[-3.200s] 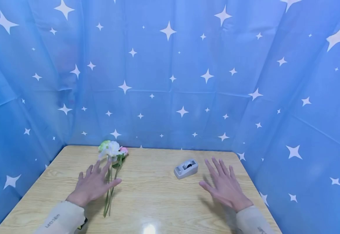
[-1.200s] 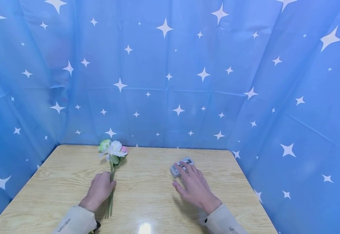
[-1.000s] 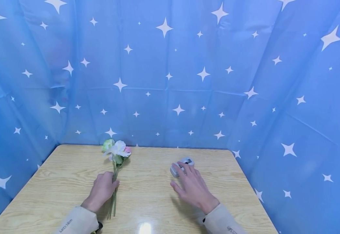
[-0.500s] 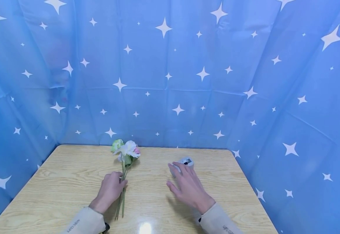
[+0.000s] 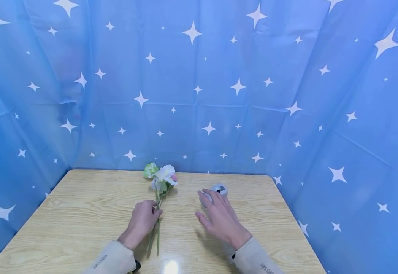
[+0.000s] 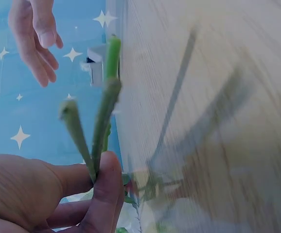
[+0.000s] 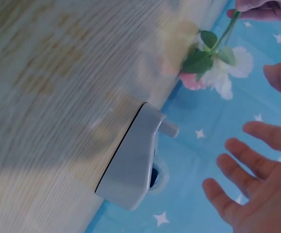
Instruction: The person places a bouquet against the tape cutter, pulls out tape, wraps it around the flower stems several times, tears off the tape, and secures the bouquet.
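In the head view my left hand (image 5: 142, 220) pinches the green stems of a small bunch of flowers (image 5: 165, 174), with white, pale green and pink heads pointing to the table's far edge. Cut stem ends (image 6: 104, 111) stick out past thumb and fingers in the left wrist view. My right hand (image 5: 222, 218) hovers with spread fingers over a grey tape dispenser (image 5: 220, 188), partly covering it from above. Seen from the right wrist, the dispenser (image 7: 133, 160) stands on the table, and a gap separates it from the fingertips (image 7: 213, 187).
A light wood-grain table (image 5: 82, 213) lies under both hands. Behind it and along both sides hangs a blue curtain (image 5: 171, 76) with white stars. A bright light reflection shows near the table's front.
My left hand went from spread above the stems to gripping them, then slid the flowers rightward across the table. My right hand moved left from beside the dispenser to above it.
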A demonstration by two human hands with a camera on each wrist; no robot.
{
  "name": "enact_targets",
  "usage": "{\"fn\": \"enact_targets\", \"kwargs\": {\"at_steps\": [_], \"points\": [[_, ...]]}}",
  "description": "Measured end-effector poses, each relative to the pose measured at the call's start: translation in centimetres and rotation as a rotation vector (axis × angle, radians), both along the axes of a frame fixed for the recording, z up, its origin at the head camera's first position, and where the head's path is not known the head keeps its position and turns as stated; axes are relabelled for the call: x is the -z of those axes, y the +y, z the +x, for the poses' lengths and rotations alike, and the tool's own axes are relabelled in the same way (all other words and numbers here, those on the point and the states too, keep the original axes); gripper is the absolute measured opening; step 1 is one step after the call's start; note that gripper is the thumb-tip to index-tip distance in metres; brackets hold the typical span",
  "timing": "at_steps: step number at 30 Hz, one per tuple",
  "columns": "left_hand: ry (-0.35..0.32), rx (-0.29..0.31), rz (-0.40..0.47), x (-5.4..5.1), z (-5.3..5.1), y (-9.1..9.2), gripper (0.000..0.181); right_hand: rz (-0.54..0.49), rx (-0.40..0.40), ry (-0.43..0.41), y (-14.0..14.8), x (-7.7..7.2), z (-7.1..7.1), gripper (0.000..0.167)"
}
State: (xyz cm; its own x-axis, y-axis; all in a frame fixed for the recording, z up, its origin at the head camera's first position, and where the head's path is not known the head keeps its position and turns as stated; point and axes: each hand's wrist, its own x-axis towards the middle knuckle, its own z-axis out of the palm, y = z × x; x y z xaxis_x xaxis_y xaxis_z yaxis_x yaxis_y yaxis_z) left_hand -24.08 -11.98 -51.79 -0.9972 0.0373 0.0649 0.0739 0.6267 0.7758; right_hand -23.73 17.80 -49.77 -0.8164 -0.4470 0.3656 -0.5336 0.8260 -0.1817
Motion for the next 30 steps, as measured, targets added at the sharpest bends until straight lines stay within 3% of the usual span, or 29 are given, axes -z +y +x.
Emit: {"fn": "enact_targets", "kwargs": {"at_steps": [8,21,30], "points": [[0.005,0.048,0.079,0.1,-0.2,2.9,0.013,0.007,0.001,0.006,0.1,-0.1,-0.2,0.067],[0.008,0.12,0.102,0.8,-1.1,8.0,0.019,0.038,-0.042,0.058,-1.1,-0.2,-0.8,0.051],[-0.02,0.113,0.136,1.3,-1.1,10.1,0.03,0.031,-0.057,0.055,-1.3,0.2,-1.3,0.044]]}}
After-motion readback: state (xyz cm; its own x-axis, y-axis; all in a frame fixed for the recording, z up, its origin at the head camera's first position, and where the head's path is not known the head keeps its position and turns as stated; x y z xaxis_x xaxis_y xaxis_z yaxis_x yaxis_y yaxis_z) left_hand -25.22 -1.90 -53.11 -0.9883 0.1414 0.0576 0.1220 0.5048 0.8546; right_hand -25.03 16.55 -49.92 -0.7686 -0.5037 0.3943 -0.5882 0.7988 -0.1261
